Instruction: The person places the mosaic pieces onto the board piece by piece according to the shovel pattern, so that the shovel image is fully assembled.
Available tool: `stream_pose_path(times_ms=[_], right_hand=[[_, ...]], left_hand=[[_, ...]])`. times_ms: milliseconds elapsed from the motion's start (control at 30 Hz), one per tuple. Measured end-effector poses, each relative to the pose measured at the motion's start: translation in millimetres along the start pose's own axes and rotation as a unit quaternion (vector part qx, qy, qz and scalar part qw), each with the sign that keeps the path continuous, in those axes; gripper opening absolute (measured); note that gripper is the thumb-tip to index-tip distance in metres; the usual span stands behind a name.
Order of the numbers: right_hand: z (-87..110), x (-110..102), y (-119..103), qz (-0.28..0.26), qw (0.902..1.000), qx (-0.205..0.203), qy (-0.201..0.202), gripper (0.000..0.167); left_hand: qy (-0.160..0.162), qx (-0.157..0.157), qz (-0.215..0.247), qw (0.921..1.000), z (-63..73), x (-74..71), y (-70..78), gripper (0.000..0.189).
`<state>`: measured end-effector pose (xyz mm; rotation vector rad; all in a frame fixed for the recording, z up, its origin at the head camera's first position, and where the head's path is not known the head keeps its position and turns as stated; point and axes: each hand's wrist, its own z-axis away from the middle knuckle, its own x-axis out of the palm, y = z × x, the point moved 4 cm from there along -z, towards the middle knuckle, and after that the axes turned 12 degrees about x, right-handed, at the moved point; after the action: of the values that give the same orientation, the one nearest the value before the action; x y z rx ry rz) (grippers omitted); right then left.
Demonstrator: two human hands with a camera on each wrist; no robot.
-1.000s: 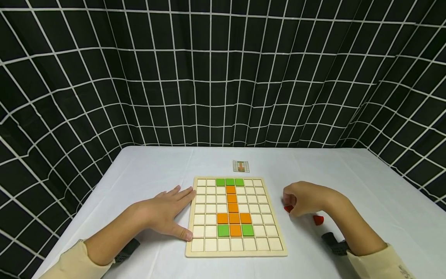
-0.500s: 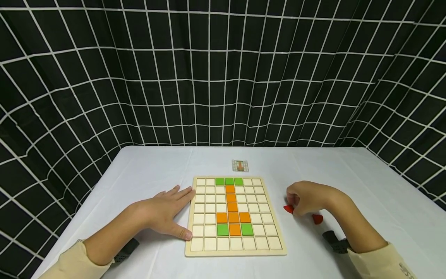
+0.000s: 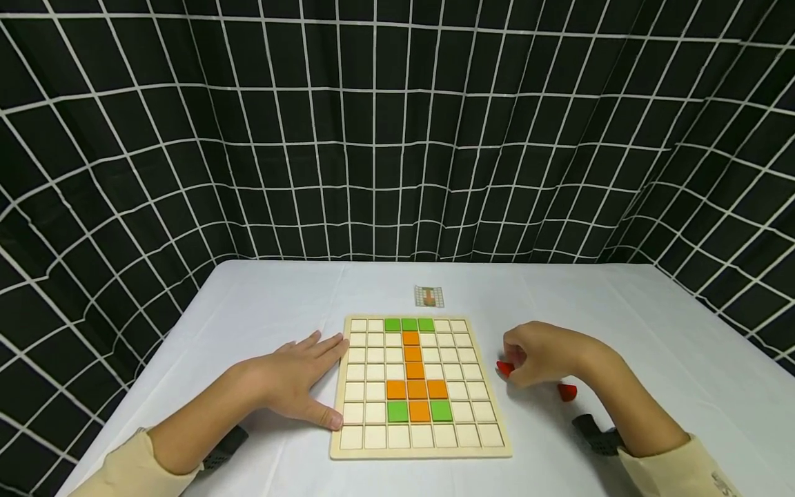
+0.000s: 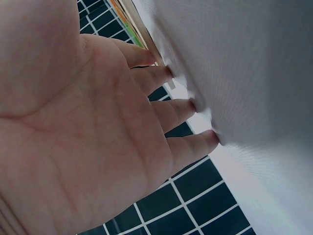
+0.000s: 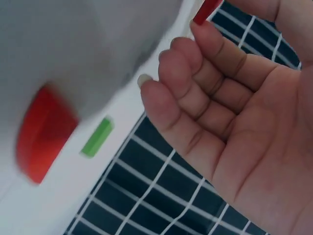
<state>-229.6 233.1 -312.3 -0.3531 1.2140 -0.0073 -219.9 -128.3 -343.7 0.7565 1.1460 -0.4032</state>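
A square wooden grid board [image 3: 491, 452] lies on the white table. Green tiles [image 3: 409, 324] and orange tiles [image 3: 416, 389] fill some of its cells. My left hand [image 3: 292, 383] rests spread at the board's left edge, thumb and fingertips touching it. In the left wrist view, the left hand [image 4: 102, 127] has its fingers extended. To the right of the board, my right hand [image 3: 546, 352] pinches a small red piece [image 3: 504, 368] with index finger and thumb. The right wrist view shows the right hand [image 5: 215, 93] with that red piece [image 5: 206, 11] at its index fingertip.
Another red piece [image 3: 567, 392], rounded on one side, lies on the table beside my right wrist. A green block [image 5: 98, 138] appears in the right wrist view. A small pattern card [image 3: 429, 297] lies behind the board. Black gridded cloth [image 3: 397, 138] surrounds the table.
My right hand has shifted slightly left with the red piece, which shows further out past the fingers toward the board. My left hand has stayed in place.
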Motion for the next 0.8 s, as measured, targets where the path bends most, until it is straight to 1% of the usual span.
stream_pose_path(times_ms=[167, 300, 467, 600, 800], right_hand=[[2.1, 3, -19, -0.007, 0.9993, -0.036, -0.013, 0.017], [4.0, 7, -32, 0.001, 0.9981, -0.060, -0.015, 0.016], [8.1, 9, -47, 0.011, 0.9967, -0.079, -0.016, 0.018], [11.0, 10, -62, 0.030, 0.9954, -0.090, -0.017, 0.020], [13.6, 13, -85, 0.050, 0.9912, -0.121, -0.017, 0.021]], left_hand=[[0.003, 0.006, 0.006, 1.0000, -0.4, -0.6, 2.2, 0.122], [0.000, 0.006, 0.006, 1.0000, -0.3, 0.0, 3.4, 0.122], [-0.002, 0.003, 0.002, 1.0000, 0.0, 0.0, 3.0, 0.122], [-0.001, -0.001, 0.004, 1.0000, 0.7, -0.1, 2.4, 0.122], [0.000, -0.002, 0.001, 1.0000, 0.9, -0.9, 2.0, 0.122]])
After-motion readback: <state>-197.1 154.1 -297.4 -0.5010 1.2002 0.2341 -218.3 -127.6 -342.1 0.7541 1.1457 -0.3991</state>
